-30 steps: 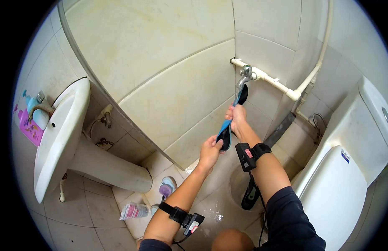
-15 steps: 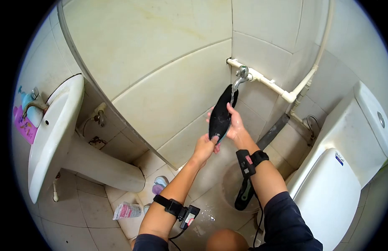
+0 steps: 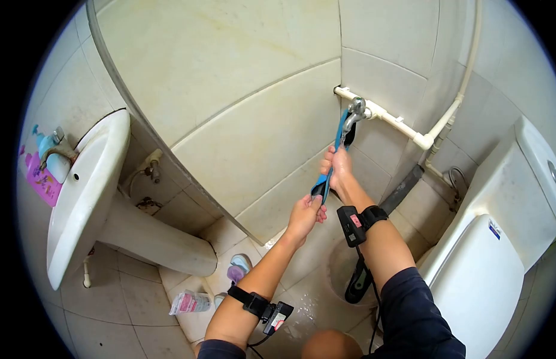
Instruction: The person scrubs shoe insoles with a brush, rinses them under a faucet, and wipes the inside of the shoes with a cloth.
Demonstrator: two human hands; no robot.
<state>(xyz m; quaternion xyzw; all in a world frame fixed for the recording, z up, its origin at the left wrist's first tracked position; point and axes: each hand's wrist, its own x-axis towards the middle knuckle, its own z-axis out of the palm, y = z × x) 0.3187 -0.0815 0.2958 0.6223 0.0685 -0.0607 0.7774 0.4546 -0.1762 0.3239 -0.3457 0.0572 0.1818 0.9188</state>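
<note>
A black and blue shoe insole (image 3: 323, 180) is held on edge and bent under the metal tap (image 3: 353, 113), its far end right at the spout. My left hand (image 3: 306, 218) pinches the near end between thumb and fingers. Further up, my right hand (image 3: 338, 167) is closed around the middle of the insole. Water comes from the tap onto it. Below my right forearm, a second dark insole (image 3: 358, 281) leans in a translucent basin (image 3: 333, 272), partly hidden by the arm and a cable.
To the left stands a white pedestal sink (image 3: 89, 197) with a blue pump bottle (image 3: 50, 154). A white toilet (image 3: 478, 281) is on the right. On the wet floor lie a plastic packet (image 3: 190, 303) and slippers (image 3: 241, 263). A white pipe (image 3: 397, 124) runs along the wall.
The insole has turned from its flat black face to its edge, so blue shows. My right hand has gone from supporting its side to gripping around it. The view has shifted slightly.
</note>
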